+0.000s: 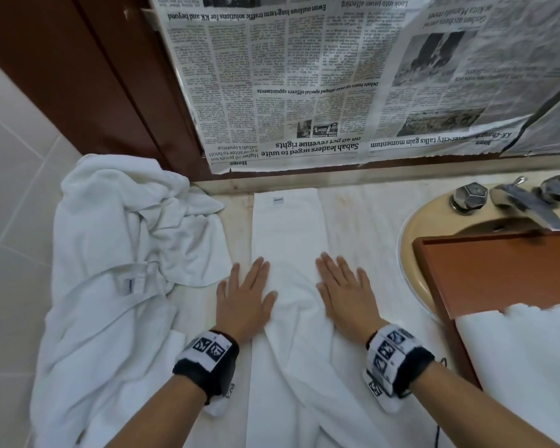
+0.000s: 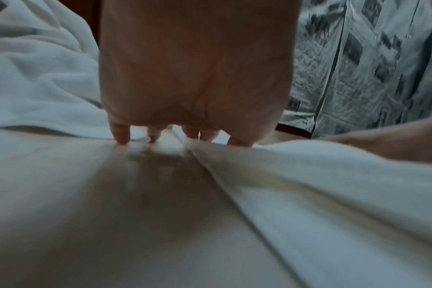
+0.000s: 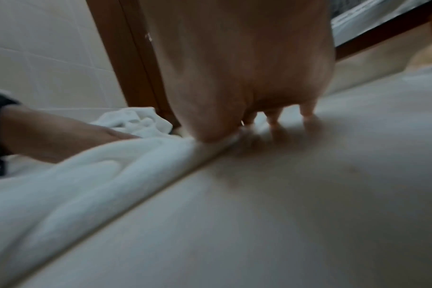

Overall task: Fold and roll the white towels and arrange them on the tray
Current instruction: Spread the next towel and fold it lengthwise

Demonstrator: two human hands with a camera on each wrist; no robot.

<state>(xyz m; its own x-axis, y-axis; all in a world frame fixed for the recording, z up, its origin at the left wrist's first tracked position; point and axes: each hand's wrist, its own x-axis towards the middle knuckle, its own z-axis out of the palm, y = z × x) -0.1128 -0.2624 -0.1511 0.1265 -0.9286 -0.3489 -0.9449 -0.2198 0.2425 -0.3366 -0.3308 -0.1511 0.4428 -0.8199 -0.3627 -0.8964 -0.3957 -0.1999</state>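
Newsprint sheets point(image 1: 320, 79), taped over the wall behind the counter, upside down to the head view; the largest item in view.

Crumpled white towels point(image 1: 117, 253): a loose heap at the left end of the counter, unfolded, against the tiled wall.

Wooden tray point(image 1: 498, 270): red-brown, at the right, set across the basin point(image 1: 411, 227) below the tap point(image 1: 524, 202). White towelling point(image 1: 524, 350) lies on its near part; whether it is rolled cannot be told.

Folded towel point(image 1: 285, 234): a long narrow strip lying on the counter between the heap and the tray, running from the back ledge toward the person, small label at the far end. Its far half lies flat; its near half is rucked into ridges between the wrists.

Left hand point(image 1: 244, 295): flat, fingers straight and slightly spread, palm down on the strip's left edge and the counter beside it. Grips nothing.

Right hand point(image 1: 345, 291): flat likewise, palm down on the strip's right edge. In the right wrist view the fingertips point(image 3: 306, 115) press the surface. The hands lie apart, the strip's middle between them.

Step in hand, judged: smoothing the folded strip before rolling. Next move likely calls for flattening the near ridges, then taking one end with both hands and rolling tightly with edges aligned.
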